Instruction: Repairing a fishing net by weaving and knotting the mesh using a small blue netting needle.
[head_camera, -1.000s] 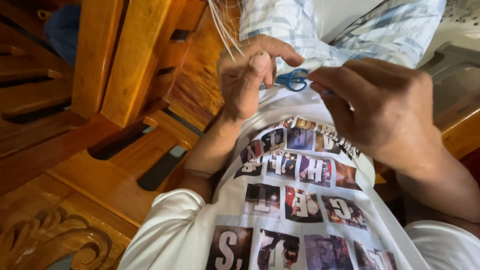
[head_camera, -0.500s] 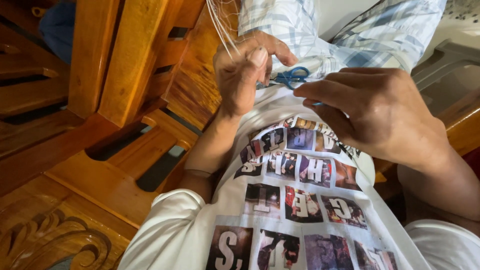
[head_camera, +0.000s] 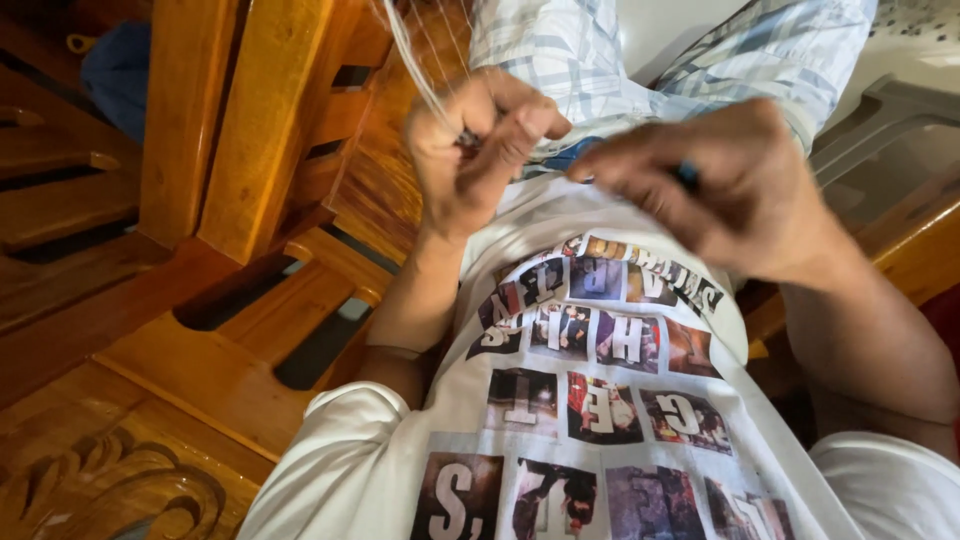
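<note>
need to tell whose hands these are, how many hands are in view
2. The left hand is raised at centre, pinching thin pale strands. The right hand is beside it, curled around something blue, largely hidden. No other person's hands show.

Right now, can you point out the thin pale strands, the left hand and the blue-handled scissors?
thin pale strands (head_camera: 412, 72), head view, on the taut stretch above the fist.
left hand (head_camera: 472, 150), head view, middle of the fist pinching them.
blue-handled scissors (head_camera: 686, 174), head view, blue handle showing between right-hand fingers.
</note>
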